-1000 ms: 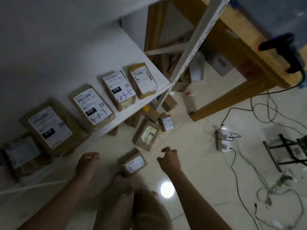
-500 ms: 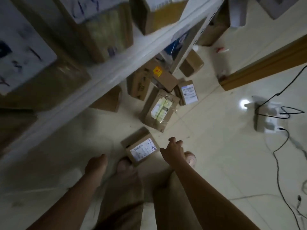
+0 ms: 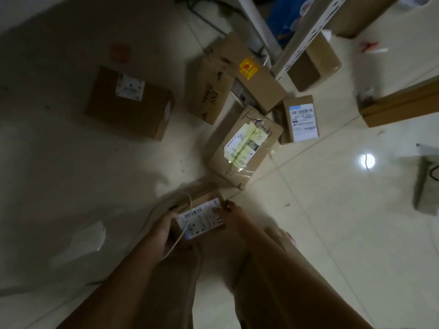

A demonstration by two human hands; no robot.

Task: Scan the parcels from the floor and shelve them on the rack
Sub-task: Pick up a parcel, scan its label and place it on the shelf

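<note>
A small brown parcel (image 3: 199, 217) with a white shipping label lies low on the tiled floor, right in front of my feet. My left hand (image 3: 161, 231) grips its left side and my right hand (image 3: 234, 216) grips its right side. Further off lie several more cardboard parcels: one with a yellow-taped label (image 3: 244, 146), a small one with a white barcode label (image 3: 301, 118), a long box with a yellow sticker (image 3: 251, 74), and a larger box (image 3: 129, 103) to the left. The rack's white upright (image 3: 306, 36) rises at the top right.
A thin pale cord (image 3: 187, 222) hangs across the held parcel. Another box (image 3: 313, 65) sits behind the rack post. A wooden beam (image 3: 401, 108) lies at the right edge, with a grey device (image 3: 425, 179) below it. A scrap of white paper (image 3: 95, 236) lies left.
I have bent lower toward the floor, so the shelf has left view. Both hands moved in from beside the small parcel and closed on its two sides.
</note>
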